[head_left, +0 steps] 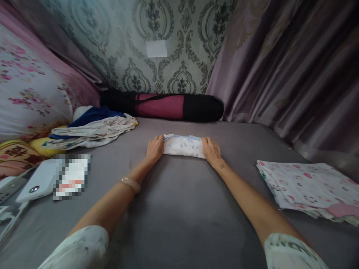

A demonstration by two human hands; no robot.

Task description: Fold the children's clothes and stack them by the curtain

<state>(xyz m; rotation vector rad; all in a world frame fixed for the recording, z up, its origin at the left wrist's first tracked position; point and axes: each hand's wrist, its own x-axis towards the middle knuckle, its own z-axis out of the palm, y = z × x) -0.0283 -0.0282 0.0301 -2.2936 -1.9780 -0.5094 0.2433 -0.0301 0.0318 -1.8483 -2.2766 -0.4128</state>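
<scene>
Wht cloth (183, 147) on gry sheet (179, 209), patterned wallpaper (120, 45) bhnd, curtains (269, 67) both sides.

Long black-and-maroon bag (159, 107) before damask wallpaper (183, 41), mauve curtain (280, 63) at right, floral fabric (33, 89) at left

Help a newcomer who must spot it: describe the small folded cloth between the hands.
On the grey sheet, start at the black and pink roll. Nearer the camera, the small folded cloth is held between left hand and right hand. Unlike the pink patterned cloth at right, it is narrow, with bluish marks and a blue edge.
</scene>
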